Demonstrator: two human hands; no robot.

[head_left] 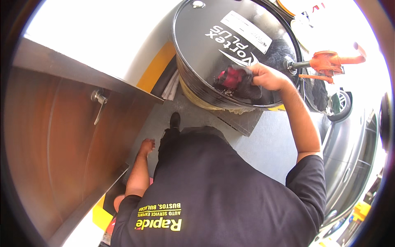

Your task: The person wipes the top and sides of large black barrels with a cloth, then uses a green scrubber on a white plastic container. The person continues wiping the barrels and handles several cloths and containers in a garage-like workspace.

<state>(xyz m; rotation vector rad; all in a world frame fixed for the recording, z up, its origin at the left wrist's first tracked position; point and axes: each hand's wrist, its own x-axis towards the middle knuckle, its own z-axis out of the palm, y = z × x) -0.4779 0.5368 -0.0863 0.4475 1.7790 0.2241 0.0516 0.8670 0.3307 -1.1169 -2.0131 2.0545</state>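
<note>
Grips crumpled red-and-black cloth (233, 78) in right hand (267, 76) at six o'clock on round black drum (195, 45); cannot tell left hand's (146, 147) state.

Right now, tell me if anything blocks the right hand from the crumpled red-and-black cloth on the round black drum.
Nothing visible does: the right hand grips the cloth on the drum's top. The orange metal pump stands off to the right.

Over the drum lid (195, 39) I have room toward ten o'clock; the orange pump (325, 62) blocks three, the brown door (68, 127) eight.
</note>
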